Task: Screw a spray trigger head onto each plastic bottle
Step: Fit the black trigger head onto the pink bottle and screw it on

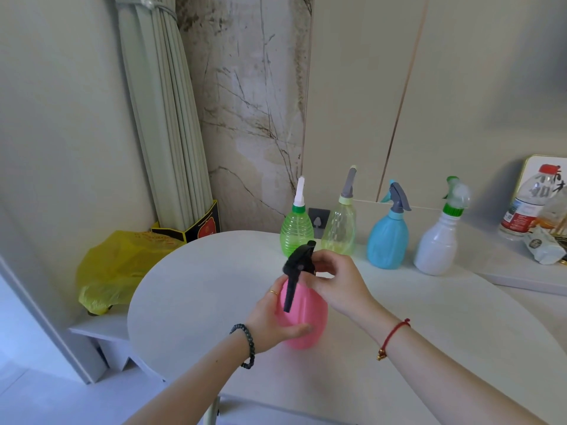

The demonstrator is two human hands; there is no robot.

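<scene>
Round white surface [190,302] up against a pale wall. Closest in, the left hand [273,320] wraps the pink bottle [306,320], grip closed on its belly, bottle upright on the surface. Directly above, the right hand [337,280] pinches the black trigger head [297,265] at the neck, so the twist axis looks vertical. Further back, four bottles [388,237] stand in a row, heads already fitted.

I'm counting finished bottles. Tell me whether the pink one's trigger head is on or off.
On, though tightness cannot be told. The black head sits atop the pink bottle; the right hand covers the neck, the left hand holds the body.
</scene>
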